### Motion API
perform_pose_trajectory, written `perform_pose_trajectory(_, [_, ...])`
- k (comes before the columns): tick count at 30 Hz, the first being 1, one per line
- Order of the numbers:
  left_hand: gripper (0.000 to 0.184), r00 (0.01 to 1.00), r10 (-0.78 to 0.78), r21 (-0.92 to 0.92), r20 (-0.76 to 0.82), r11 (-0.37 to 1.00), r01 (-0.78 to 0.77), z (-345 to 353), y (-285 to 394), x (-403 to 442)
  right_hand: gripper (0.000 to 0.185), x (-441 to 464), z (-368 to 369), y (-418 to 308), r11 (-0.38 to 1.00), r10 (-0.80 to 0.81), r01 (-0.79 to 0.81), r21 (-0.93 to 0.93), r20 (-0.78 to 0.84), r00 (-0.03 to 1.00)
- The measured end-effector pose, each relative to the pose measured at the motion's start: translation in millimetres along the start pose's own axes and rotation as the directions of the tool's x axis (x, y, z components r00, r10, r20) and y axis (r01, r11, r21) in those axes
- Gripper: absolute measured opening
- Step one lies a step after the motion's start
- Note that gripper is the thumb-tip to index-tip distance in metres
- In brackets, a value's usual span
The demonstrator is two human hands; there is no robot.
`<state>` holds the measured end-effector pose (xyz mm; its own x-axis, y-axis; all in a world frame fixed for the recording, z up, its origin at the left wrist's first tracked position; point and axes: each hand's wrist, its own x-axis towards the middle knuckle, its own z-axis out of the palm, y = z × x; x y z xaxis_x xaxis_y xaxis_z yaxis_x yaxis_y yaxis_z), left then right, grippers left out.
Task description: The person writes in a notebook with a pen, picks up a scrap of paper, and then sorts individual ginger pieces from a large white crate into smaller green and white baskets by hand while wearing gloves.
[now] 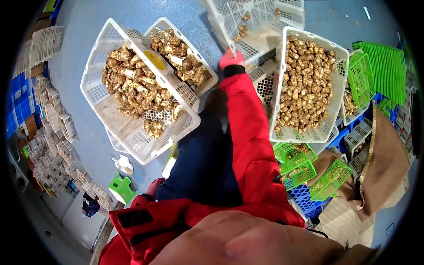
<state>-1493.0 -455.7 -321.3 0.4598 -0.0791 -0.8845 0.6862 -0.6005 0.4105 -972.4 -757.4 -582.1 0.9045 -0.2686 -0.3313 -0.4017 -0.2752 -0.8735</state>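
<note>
My right hand (232, 58), at the end of a red sleeve, is closed on the near rim of a white plastic crate (221, 26). That crate looks tilted and slightly blurred, with a few small brown mushrooms (243, 30) seen through or in it. My left hand (153, 188) is low beside my thigh, small in view, its fingers unclear. To the left, a large white crate (99, 84) holds long brown-and-white mushrooms (137, 84). On the right, another white crate (311, 137) is filled with small round mushrooms (307, 84).
A second white crate of mushrooms (183, 59) stands behind the left one. Green baskets (331, 179), brown cloth (384, 154) and stacked green crates (382, 66) are at right. A green stool (122, 187) and crumpled white plastic (123, 164) lie on the blue floor at left.
</note>
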Motion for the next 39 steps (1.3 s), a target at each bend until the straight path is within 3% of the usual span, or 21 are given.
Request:
perform_pose_trajectory(1, [0.034,1.0,0.03,0.07,-0.005,0.997,-0.03,-3.3,8.5,-8.4,0.021,14.1,11.2,-5.6,0.99,-0.002,-0.009,0.139,0.077,0.997])
perform_pose_trajectory(2, [0.034,0.999,0.041,0.105,-0.005,0.994,-0.04,-9.5,21.1,-16.6,0.018,15.6,14.1,-34.7,0.585,0.02,-0.257,0.769,0.303,0.953])
perform_pose_trajectory(3, [0.033,0.998,0.054,0.141,-0.011,0.989,-0.052,-16.8,35.1,-22.0,0.017,17.7,18.4,-67.7,-0.168,-0.135,-0.476,0.863,0.459,0.878])
perform_pose_trajectory(6, [0.031,0.984,-0.178,-0.183,0.013,0.967,0.178,-41.9,94.9,-39.9,0.01,10.7,35.7,-98.6,0.301,-0.052,-0.26,0.917,0.288,0.956])
perform_pose_trajectory(7, [0.031,0.96,-0.274,-0.39,0.05,0.88,0.272,-47.0,94.1,-46.6,0.009,1.3,35.8,-118.8,0.544,-0.06,-0.078,0.836,0.131,0.99])
perform_pose_trajectory(8, [0.031,0.926,-0.367,-0.574,0.086,0.741,0.348,-52.1,93.3,-53.3,0.01,-8.6,35.3,-140.4,0.753,-0.068,0.07,0.654,-0.029,0.997])
perform_pose_trajectory(9, [0.034,0.878,-0.466,-0.752,0.109,0.539,0.38,-61.5,108.6,-58.6,0.014,-31.4,20.8,-165.1,0.929,-0.18,0.249,0.276,-0.252,0.951])
perform_pose_trajectory(10, [0.035,0.886,-0.461,-0.767,0.051,0.55,0.33,-69.8,120.8,-68.1,0.023,-50.5,-3.2,-189.0,0.934,-0.251,0.304,0.19,-0.262,0.932])
perform_pose_trajectory(11, [0.036,0.893,-0.45,-0.78,-0.009,0.562,0.276,-78.2,134.8,-75.7,0.024,-71.8,-29.0,-214.1,0.974,-0.123,0.151,0.169,-0.168,0.978])
perform_pose_trajectory(14, [0.035,0.938,-0.315,-0.743,-0.148,0.661,0.105,-117.0,221.8,-95.3,0.02,-119.7,-71.4,-228.3,0.897,-0.427,0.441,-0.018,-0.288,0.857])
perform_pose_trajectory(15, [0.035,0.945,-0.259,-0.722,-0.198,0.691,0.038,-130.1,257.0,-100.6,0.018,-137.2,-85.0,-230.3,0.884,-0.205,0.235,0.405,-0.117,0.972])
perform_pose_trajectory(16, [0.038,0.967,-0.149,-0.707,-0.206,0.706,-0.042,-144.4,282.3,-101.5,0.017,-154.4,-98.5,-232.3,0.52,0.063,-0.105,0.848,0.085,0.994])
perform_pose_trajectory(17, [0.041,0.978,-0.038,-0.691,-0.205,0.713,-0.117,-158.0,308.0,-101.5,0.016,-171.3,-112.3,-235.2,0.104,0.299,-0.301,0.948,0.259,0.918])
perform_pose_trajectory(18, [0.043,0.944,0.027,-0.583,-0.328,0.78,-0.225,-167.5,335.8,-98.1,0.012,-193.7,-143.4,-268.1,-0.006,0.397,-0.363,0.932,0.335,0.854])
perform_pose_trajectory(21, [0.048,0.791,0.212,-0.287,-0.573,0.853,-0.436,-194.4,436.5,-99.2,0.01,-248.2,-199.0,-277.2,0.137,0.438,-0.389,0.911,0.297,0.848])
perform_pose_trajectory(23, [0.048,0.697,0.343,-0.268,-0.63,0.747,-0.609,-207.1,496.0,-107.8,0.017,-275.6,-240.4,-274.7,0.146,0.436,-0.48,0.865,0.38,0.816])
perform_pose_trajectory(28, [0.045,0.766,0.497,-0.169,-0.408,0.783,-0.598,-260.2,578.0,-72.0,0.021,-322.6,-294.1,-348.5,0.336,0.581,-0.481,0.81,0.224,0.782])
perform_pose_trajectory(29, [0.042,0.793,0.476,-0.136,-0.38,0.819,-0.557,-262.5,565.4,-53.2,0.019,-335.5,-305.2,-348.4,0.294,0.598,-0.439,0.849,0.195,0.777])
perform_pose_trajectory(31, [0.039,0.828,0.476,-0.398,-0.297,0.726,-0.56,-237.9,575.8,-51.5,0.017,-349.3,-325.4,-353.0,0.208,0.631,-0.332,0.92,0.133,0.764])
perform_pose_trajectory(36, [0.036,0.764,0.59,-0.28,-0.262,0.711,-0.645,-267.3,605.0,-87.9,0.02,-396.4,-314.9,-427.1,0.284,0.654,-0.087,0.955,-0.126,0.746])
perform_pose_trajectory(39, [0.034,0.773,0.608,-0.307,-0.179,0.712,-0.632,-263.7,624.1,-97.9,0.02,-428.8,-316.3,-435.0,0.334,0.635,-0.122,0.935,-0.128,0.762])
